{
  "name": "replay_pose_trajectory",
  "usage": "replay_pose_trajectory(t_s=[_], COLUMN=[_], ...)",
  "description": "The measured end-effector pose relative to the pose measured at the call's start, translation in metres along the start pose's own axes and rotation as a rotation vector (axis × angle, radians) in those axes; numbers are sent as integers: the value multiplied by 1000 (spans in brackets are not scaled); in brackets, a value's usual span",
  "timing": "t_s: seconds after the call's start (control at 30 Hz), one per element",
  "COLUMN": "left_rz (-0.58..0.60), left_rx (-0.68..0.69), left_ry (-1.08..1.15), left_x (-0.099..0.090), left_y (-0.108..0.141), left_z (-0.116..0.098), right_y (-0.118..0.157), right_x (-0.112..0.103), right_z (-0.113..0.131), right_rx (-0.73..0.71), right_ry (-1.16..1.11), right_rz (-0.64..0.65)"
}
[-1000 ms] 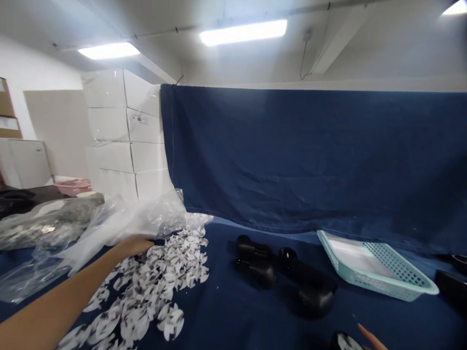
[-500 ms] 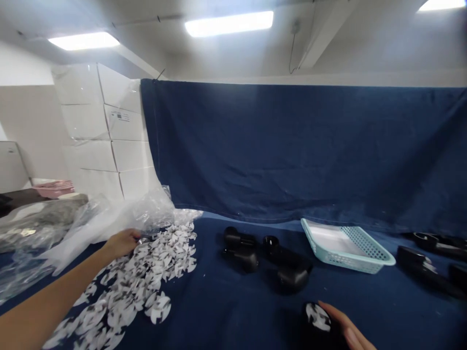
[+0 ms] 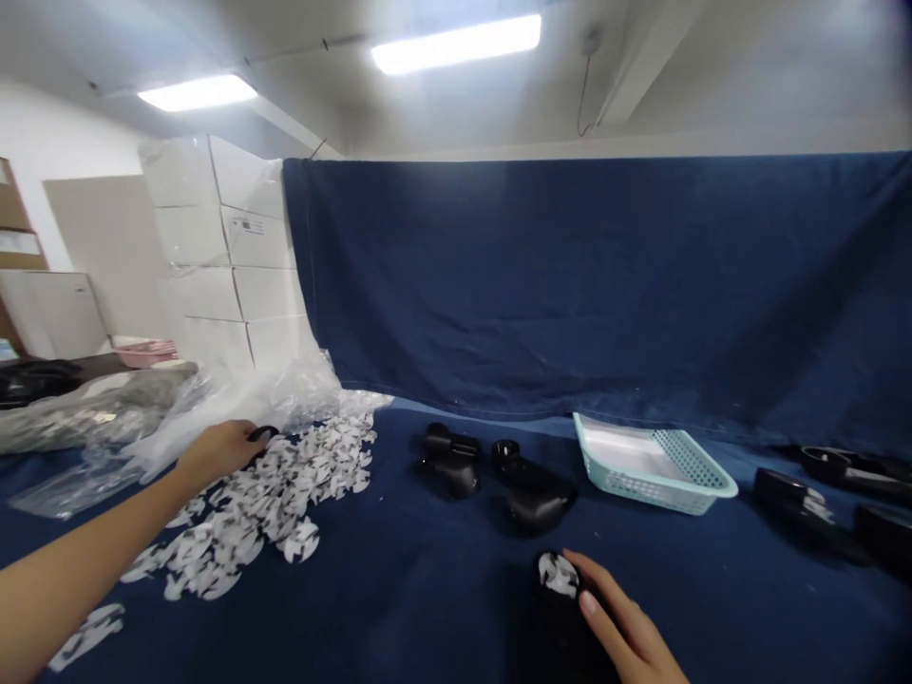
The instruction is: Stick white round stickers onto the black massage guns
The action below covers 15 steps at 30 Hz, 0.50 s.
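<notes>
- Holding a small black piece (image 3: 262,433) in a narrow pinch, the left hand (image 3: 219,450) sits at the back edge of a heap of black-and-white paper cut-outs (image 3: 299,484).
- The right hand (image 3: 619,616) is curved around a dark rounded part (image 3: 562,627), its fingers (image 3: 588,603) pressed against the side. A paper cut-out (image 3: 558,575) lies on top of that part, and the hand's grip looks firm.
- The heap spreads across a dark blue table cloth (image 3: 427,608), with a few loose cut-outs (image 3: 89,636) lying apart from it, under the left forearm.
- A crumpled clear plastic bag (image 3: 242,404) lies just behind the left hand, and a fuller bag (image 3: 92,418) sits further left.
- Two groups of black parts (image 3: 448,461) (image 3: 534,496) stand between the heap and a pale teal mesh basket (image 3: 641,486).
- More black parts (image 3: 802,502) lie to the right of the basket.
- A blue curtain (image 3: 570,285) hangs behind the table, beside stacked white cartons (image 3: 220,256) and a pink basket (image 3: 146,354).
</notes>
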<state>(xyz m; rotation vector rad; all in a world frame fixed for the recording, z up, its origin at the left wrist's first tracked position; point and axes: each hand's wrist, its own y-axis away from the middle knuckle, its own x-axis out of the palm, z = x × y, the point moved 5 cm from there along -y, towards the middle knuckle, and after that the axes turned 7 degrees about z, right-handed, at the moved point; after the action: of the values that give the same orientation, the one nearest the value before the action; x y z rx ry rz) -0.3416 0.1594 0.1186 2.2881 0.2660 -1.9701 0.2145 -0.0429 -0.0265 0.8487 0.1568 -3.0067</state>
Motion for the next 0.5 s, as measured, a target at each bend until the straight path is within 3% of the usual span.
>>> replay_pose_trajectory(t_s=[0.13, 0.33, 0.5], left_rz=[-40, -64, -135], left_rx=[25, 142, 232], left_ry=[-81, -175, -219], left_x=[-3, -3, -7], left_y=[8, 13, 34], left_z=[-15, -46, -69], right_y=[0, -2, -4], right_x=[0, 1, 4], right_z=[1, 4, 0], right_rx=[25, -58, -108], right_ry=[40, 74, 104], right_rz=[73, 34, 64])
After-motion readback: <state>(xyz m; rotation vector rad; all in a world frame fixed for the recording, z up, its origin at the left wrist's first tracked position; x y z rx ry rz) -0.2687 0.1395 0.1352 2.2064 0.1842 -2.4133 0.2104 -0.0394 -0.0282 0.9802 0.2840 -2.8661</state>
